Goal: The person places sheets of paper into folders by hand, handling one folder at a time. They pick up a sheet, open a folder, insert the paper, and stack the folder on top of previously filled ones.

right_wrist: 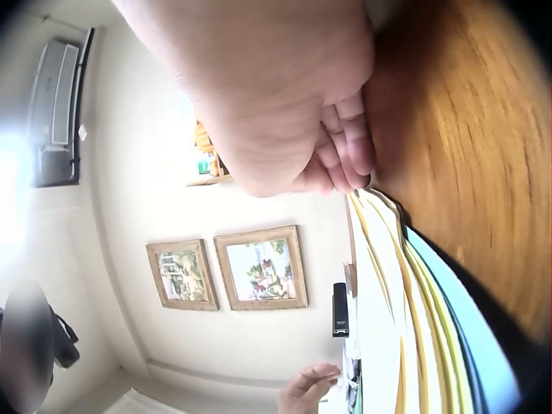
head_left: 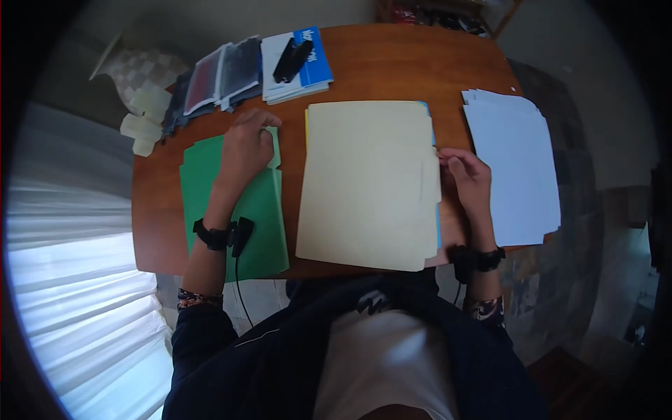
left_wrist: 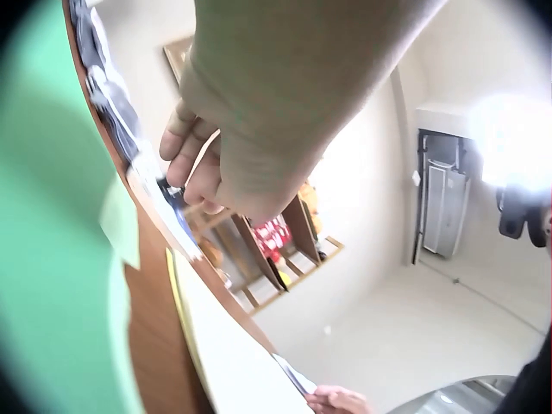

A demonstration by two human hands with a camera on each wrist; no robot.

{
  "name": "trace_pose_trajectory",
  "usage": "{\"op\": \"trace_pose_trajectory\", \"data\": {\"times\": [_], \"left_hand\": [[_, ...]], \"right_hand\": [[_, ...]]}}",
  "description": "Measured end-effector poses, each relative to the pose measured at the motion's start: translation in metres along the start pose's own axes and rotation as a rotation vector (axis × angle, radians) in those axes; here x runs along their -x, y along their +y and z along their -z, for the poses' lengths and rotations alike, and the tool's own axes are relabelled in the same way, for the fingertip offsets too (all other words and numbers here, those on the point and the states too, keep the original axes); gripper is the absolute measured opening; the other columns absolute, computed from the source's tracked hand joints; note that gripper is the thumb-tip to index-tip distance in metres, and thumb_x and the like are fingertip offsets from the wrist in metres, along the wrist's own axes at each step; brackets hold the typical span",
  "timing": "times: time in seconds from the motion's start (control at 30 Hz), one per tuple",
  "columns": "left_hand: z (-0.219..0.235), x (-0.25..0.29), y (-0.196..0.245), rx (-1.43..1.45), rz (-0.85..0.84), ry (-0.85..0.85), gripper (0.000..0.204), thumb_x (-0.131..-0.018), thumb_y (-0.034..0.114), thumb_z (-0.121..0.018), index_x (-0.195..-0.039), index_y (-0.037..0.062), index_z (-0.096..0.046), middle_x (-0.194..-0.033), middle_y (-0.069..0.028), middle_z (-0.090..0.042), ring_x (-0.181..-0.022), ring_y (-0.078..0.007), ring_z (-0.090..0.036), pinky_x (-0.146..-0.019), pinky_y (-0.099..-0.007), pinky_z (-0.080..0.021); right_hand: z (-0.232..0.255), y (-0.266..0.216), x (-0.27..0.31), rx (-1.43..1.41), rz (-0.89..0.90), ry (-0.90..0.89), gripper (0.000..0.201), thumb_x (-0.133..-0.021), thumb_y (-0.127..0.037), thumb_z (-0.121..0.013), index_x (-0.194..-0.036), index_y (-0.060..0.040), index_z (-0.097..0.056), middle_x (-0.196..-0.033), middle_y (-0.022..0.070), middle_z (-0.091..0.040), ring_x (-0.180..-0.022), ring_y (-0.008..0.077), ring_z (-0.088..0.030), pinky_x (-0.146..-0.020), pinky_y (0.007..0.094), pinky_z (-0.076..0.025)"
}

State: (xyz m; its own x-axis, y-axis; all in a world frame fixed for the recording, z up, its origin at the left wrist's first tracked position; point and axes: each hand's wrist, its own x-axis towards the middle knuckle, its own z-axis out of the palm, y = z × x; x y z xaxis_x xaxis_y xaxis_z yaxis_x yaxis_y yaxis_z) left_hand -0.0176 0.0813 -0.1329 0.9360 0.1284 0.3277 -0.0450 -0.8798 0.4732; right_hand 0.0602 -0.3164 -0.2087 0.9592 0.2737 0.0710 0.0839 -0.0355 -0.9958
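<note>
A stack of cream manila folders (head_left: 367,182) lies in the middle of the table, with yellow and blue edges showing under it. My right hand (head_left: 470,175) is at its right side, fingertips touching the tabbed edge. In the right wrist view the fingers (right_wrist: 349,147) reach down to the ends of the layered folders (right_wrist: 414,319). Over the green folders (head_left: 259,224) on the left hovers my left hand (head_left: 248,140), its fingers loosely curled and holding nothing. The left wrist view shows those bent fingers (left_wrist: 194,159) above the table, beside a green folder (left_wrist: 52,216).
White paper sheets (head_left: 518,168) are stacked at the right. Behind are a black stapler (head_left: 292,59) on blue-and-white packs (head_left: 318,66) and zipped pouches (head_left: 241,66). A checkered vase (head_left: 150,73) stands past the table's left back corner. Wooden tabletop (head_left: 392,56) shows behind the folders.
</note>
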Motion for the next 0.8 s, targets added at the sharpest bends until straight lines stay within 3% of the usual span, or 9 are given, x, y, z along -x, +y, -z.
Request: {"op": "trace_pose_trajectory", "data": {"times": [0.07,0.17,0.4,0.6,0.8], "left_hand": [[-0.021,-0.005,0.022,0.027,-0.101,-0.025,0.020,-0.079,-0.002,-0.057,-0.096,0.0012,-0.067,-0.098,-0.0147,-0.069,-0.098,-0.0316,-0.066,-0.087,-0.0426,-0.052],[-0.053,-0.017,0.042,0.004,-0.250,-0.064,0.036,-0.084,0.004,-0.059,-0.119,0.0015,-0.062,-0.120,-0.0195,-0.064,-0.114,-0.0366,-0.059,-0.100,-0.0434,-0.045],[-0.098,-0.028,0.030,0.028,-0.303,-0.034,0.034,-0.085,0.007,-0.060,-0.118,0.0019,-0.062,-0.122,-0.0166,-0.063,-0.117,-0.0329,-0.058,-0.102,-0.0423,-0.042],[-0.106,-0.026,0.024,0.057,-0.286,0.034,0.032,-0.084,0.007,-0.059,-0.115,0.0025,-0.065,-0.119,-0.0114,-0.065,-0.110,-0.0278,-0.059,-0.098,-0.0408,-0.042],[-0.105,-0.028,0.021,-0.002,-0.236,0.092,0.033,-0.084,0.004,-0.059,-0.117,0.0021,-0.063,-0.116,-0.0135,-0.066,-0.110,-0.0307,-0.060,-0.098,-0.0418,-0.043]], "right_hand": [[-0.003,-0.007,0.000,-0.021,-0.043,0.040,0.020,-0.098,-0.006,-0.055,-0.110,0.0028,-0.069,-0.101,0.0069,-0.072,-0.092,0.0135,-0.067,-0.079,0.0254,-0.052],[-0.012,-0.017,0.004,0.038,-0.085,0.069,0.021,-0.098,-0.006,-0.055,-0.109,0.0033,-0.069,-0.098,0.0070,-0.073,-0.088,0.0130,-0.067,-0.077,0.0251,-0.052],[-0.026,-0.037,0.018,0.256,-0.163,0.028,0.024,-0.094,-0.011,-0.058,-0.107,0.0042,-0.071,-0.085,0.0077,-0.073,-0.073,0.0108,-0.066,-0.069,0.0250,-0.053],[-0.036,-0.054,0.011,0.348,-0.376,-0.169,0.030,-0.094,-0.016,-0.060,-0.112,0.0058,-0.068,-0.082,0.0068,-0.071,-0.063,0.0107,-0.064,-0.061,0.0251,-0.052],[-0.039,-0.056,0.005,-0.021,-0.471,-0.170,0.029,-0.096,-0.010,-0.055,-0.119,0.0050,-0.064,-0.077,0.0054,-0.069,-0.058,0.0087,-0.061,-0.050,0.0224,-0.047]]}}
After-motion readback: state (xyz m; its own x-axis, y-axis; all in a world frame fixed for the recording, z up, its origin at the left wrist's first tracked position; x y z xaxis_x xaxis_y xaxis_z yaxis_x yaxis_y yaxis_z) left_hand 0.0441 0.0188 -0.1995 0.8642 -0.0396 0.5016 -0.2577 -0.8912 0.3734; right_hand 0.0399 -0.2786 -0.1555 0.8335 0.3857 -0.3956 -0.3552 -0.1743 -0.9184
